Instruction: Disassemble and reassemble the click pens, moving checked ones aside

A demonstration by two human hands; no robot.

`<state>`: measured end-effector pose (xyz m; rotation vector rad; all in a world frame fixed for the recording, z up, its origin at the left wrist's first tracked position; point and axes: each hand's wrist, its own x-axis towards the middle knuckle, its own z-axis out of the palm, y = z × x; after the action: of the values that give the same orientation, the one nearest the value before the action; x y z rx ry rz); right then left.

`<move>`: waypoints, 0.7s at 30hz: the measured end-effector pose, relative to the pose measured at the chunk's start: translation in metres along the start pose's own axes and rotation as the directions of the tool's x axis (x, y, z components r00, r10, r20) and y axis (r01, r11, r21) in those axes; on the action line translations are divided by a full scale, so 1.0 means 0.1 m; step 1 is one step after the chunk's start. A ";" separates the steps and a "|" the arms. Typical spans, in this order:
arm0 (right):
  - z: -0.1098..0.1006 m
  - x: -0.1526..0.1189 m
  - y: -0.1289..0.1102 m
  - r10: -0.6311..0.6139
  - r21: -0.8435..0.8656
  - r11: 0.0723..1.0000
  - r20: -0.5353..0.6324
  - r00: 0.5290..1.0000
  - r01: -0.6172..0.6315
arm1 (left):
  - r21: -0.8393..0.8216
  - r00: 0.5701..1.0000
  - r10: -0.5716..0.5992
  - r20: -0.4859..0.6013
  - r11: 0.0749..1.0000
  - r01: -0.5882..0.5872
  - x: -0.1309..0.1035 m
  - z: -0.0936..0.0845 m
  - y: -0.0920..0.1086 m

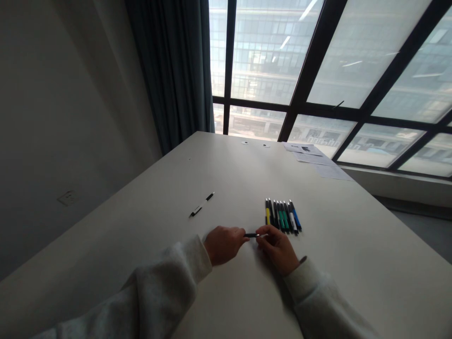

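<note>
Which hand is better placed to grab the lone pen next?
Probably the left hand: it's nearer the lone pen, though holding a dark pen; the right hand is nearer the pen row.

Left grip (226, 245) and right grip (278, 249) hold a dark pen (251, 235) near a row of pens (284, 219).

**Dark pen (250, 235) held crosswise between left hand (224, 242) and right hand (277, 247)**

Only a short, dark length of the pen is left exposed between the hands; the rest is covered by the left hand, and a bright spot is shown where the other end is pinched by the right. Just beyond the right hand, a row of pens (283, 219) is set side by side, silvery ends pointed away from it, black marked with yellow, green, white and blue. Beyond the left hand, well apart, a black-and-white pen (202, 205) is laid aslant.
</note>
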<state>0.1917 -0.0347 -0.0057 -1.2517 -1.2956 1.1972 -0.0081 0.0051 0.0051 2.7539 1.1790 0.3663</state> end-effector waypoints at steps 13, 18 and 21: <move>-0.03 0.01 0.01 -0.003 -0.013 1.000 0.010 1.000 0.003 | 0.009 0.999 0.005 0.053 1.000 -0.006 -0.01 -0.04 0.02; 0.01 0.02 0.00 0.006 -0.125 0.992 -0.029 1.000 -0.009 | 0.008 0.999 0.002 0.050 1.000 -0.002 0.00 -0.07 0.03; 0.01 0.02 0.00 -0.003 -0.190 0.982 -0.021 1.000 -0.001 | 0.011 0.999 -0.006 0.047 1.000 0.006 -0.01 -0.07 0.03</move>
<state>0.1907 -0.0330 -0.0053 -1.3956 -1.4208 1.0759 -0.0084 0.0028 0.0126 2.7517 1.1812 0.2941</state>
